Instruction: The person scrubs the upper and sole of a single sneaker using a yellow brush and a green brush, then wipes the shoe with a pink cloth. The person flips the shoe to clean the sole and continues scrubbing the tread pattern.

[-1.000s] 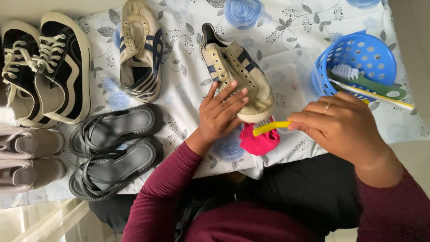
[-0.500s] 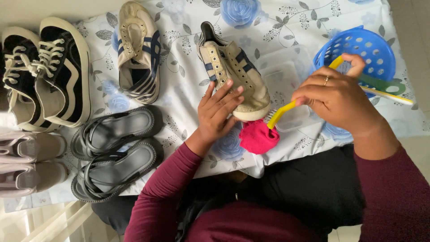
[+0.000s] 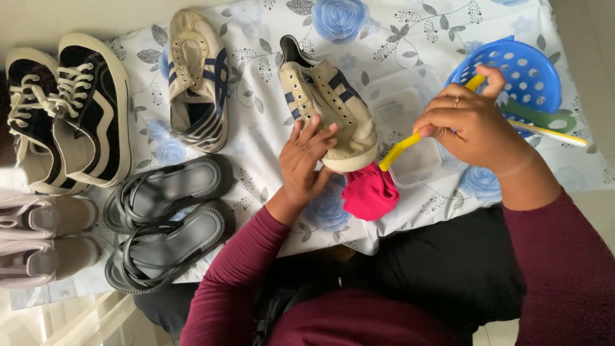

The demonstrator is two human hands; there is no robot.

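My left hand (image 3: 306, 160) rests on the side of a cream sneaker with dark blue stripes (image 3: 327, 106), fingers spread against it. My right hand (image 3: 471, 125) grips a yellow-handled brush (image 3: 400, 148), held slanted between the sneaker's toe and a blue perforated basket (image 3: 522, 70). A pink cloth (image 3: 369, 193) lies just below the sneaker's toe. A clear plastic container (image 3: 410, 115) sits under the brush.
The matching cream sneaker (image 3: 197, 80) lies sole-side over at the upper left. Black lace-up sneakers (image 3: 67, 115), grey sandals (image 3: 166, 218) and pale shoes (image 3: 41, 240) line the left side. A green-handled brush (image 3: 544, 122) rests across the basket. A floral cloth (image 3: 397, 32) covers the surface.
My right hand has lifted the yellow brush up and to the right, from near the pink cloth toward the blue basket. My left hand stays on the sneaker.
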